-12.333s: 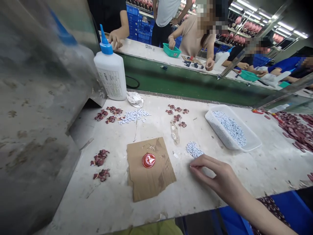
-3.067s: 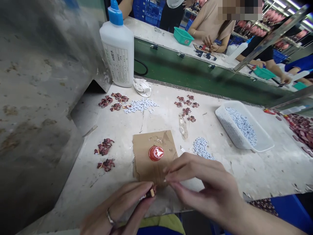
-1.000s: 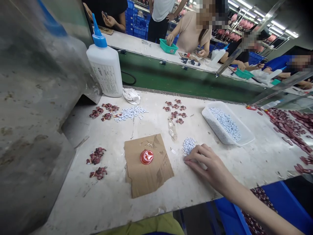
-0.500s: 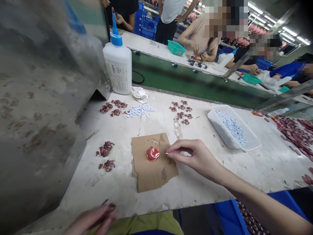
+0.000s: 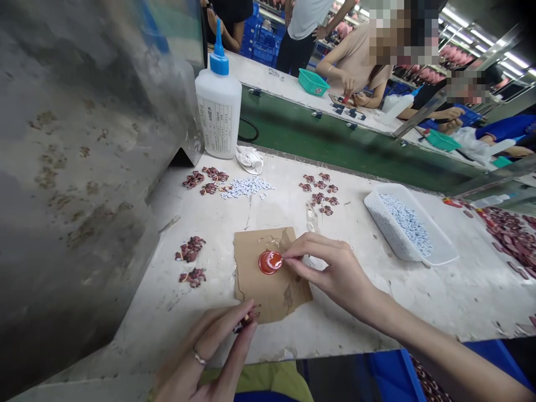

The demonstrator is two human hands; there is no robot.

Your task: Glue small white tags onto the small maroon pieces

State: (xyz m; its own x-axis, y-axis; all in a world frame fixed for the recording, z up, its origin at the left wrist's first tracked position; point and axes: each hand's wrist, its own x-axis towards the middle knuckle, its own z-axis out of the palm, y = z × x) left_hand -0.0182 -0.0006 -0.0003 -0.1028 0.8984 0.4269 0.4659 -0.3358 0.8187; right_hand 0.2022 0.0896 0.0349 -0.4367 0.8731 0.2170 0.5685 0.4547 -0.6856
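Observation:
My left hand (image 5: 209, 352) is closed, pinching a small dark reddish-brown figure-like piece (image 5: 250, 316) between thumb and fingertips, over the near edge of the cardboard. My right hand (image 5: 330, 268) is closed in a pinch at the right rim of a small red cap (image 5: 270, 261) with glossy wet-looking liquid in it. A tiny white piece showed in that pinch a moment ago; the fingertips now mostly hide it. Under the cap lies a torn piece of brown cardboard (image 5: 255, 298). Small brown pieces (image 5: 190, 249) sit in clusters to the left.
A white squeeze bottle (image 5: 220, 114) with a blue nozzle stands behind a crumpled white cloth (image 5: 250, 160). Small blue-white bits (image 5: 247, 187) lie nearby; more fill a clear tray (image 5: 372, 215) at right. A metal housing (image 5: 84, 167) bounds the left. Co-workers sit across a green divider (image 5: 288, 123).
My left hand has come up and right with its brown piece, toward the cardboard. My right hand's fingertips have moved from beside the red cap to its rim. The view has shifted slightly.

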